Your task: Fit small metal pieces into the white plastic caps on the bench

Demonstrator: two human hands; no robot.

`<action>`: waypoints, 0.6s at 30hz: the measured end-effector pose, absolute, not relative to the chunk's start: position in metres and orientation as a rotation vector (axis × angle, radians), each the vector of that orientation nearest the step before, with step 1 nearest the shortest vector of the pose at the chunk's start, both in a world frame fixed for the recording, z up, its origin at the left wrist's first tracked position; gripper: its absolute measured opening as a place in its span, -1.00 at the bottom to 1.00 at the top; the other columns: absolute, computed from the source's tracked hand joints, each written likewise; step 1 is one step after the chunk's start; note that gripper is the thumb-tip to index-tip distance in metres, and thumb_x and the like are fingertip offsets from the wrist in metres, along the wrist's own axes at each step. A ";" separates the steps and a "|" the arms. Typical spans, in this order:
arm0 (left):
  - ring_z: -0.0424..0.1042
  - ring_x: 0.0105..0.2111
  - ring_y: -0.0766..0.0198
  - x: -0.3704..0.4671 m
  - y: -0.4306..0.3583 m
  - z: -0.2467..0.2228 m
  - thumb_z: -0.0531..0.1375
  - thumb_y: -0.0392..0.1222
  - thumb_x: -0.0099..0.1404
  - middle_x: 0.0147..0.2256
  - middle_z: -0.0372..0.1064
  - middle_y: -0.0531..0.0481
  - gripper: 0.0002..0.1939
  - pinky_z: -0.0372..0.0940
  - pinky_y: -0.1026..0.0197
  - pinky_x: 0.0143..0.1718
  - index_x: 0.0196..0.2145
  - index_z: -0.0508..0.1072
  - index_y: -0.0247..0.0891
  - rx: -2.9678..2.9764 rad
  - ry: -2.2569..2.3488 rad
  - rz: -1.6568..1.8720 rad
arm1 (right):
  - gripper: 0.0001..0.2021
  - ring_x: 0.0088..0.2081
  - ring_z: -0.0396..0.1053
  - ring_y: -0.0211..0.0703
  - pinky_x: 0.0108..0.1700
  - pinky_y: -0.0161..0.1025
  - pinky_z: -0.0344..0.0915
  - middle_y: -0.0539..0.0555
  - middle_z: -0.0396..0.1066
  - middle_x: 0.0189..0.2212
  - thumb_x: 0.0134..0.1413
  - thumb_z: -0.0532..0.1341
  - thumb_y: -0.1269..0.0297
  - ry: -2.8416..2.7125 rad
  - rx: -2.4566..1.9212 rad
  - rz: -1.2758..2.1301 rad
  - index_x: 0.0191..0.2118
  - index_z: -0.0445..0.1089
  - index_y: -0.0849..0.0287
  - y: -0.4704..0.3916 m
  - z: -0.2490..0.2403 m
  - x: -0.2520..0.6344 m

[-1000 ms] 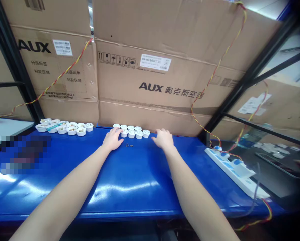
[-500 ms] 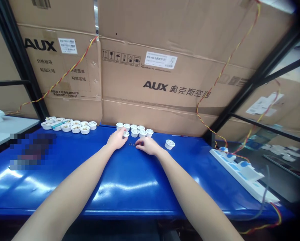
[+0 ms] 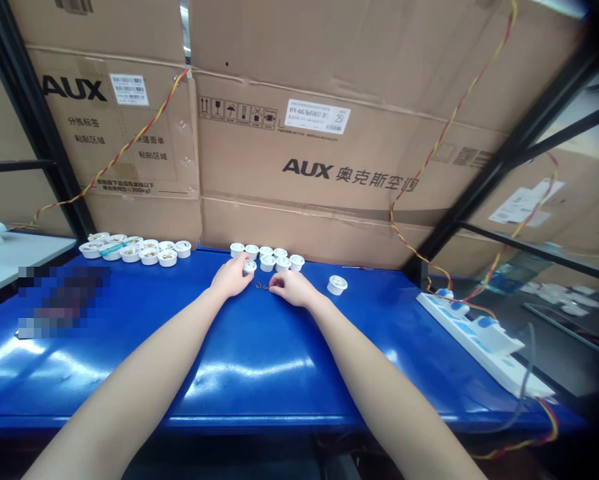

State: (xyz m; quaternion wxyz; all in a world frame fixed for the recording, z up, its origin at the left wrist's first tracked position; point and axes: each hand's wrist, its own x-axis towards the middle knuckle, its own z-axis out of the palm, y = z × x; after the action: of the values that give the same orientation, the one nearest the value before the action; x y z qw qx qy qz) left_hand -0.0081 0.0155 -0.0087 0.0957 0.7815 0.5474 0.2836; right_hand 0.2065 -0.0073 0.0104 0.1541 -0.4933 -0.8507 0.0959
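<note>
Cup [image 3: 250, 267] (1, wht) grasped in L hand [image 3: 228, 277]; R hand [image 3: 293, 288] at sm. dark bits [image 3: 259, 285], can't tell if gripping.

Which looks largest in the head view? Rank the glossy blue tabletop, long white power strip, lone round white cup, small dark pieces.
Blue tabletop
White power strip
Lone white cup
Dark pieces
</note>
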 end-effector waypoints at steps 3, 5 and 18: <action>0.32 0.14 -0.05 -0.007 0.018 -0.011 0.13 -0.07 0.29 0.15 0.33 -0.20 -0.49 0.24 -0.01 0.11 0.17 0.25 -0.19 2.342 1.634 0.795 | -0.87 -0.28 0.48 -0.17 -0.23 -0.31 0.29 0.00 0.58 -0.31 0.10 0.25 0.32 -2.399 -1.495 0.268 -0.29 0.57 0.07 -0.006 0.011 0.206; 0.23 0.21 -0.06 -0.006 0.019 -0.011 0.10 -0.07 0.31 0.21 0.25 -0.21 -0.47 0.18 -0.04 0.17 0.20 0.23 -0.21 2.367 1.646 0.756 | -0.87 -0.25 0.48 -0.15 -0.21 -0.31 0.29 0.00 0.58 -0.30 0.08 0.26 0.30 -2.362 -1.579 0.260 -0.29 0.59 0.05 -0.006 0.013 0.207; 0.40 0.05 0.06 -0.009 0.013 -0.005 0.24 -0.20 0.19 0.07 0.39 -0.07 -0.54 0.29 0.09 0.08 0.07 0.36 -0.12 2.375 1.483 0.994 | -0.86 -0.25 0.42 -0.14 -0.25 -0.32 0.21 0.10 0.53 -0.27 0.22 0.14 0.31 -2.313 -1.676 0.195 -0.28 0.45 0.14 -0.007 0.010 0.205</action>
State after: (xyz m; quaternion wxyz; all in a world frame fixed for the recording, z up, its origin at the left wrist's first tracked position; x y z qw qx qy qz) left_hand -0.0092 0.0135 -0.0050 0.0850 0.7964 0.4974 0.3334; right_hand 0.2053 -0.0067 0.0098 0.1387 -0.5797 -0.8001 0.0675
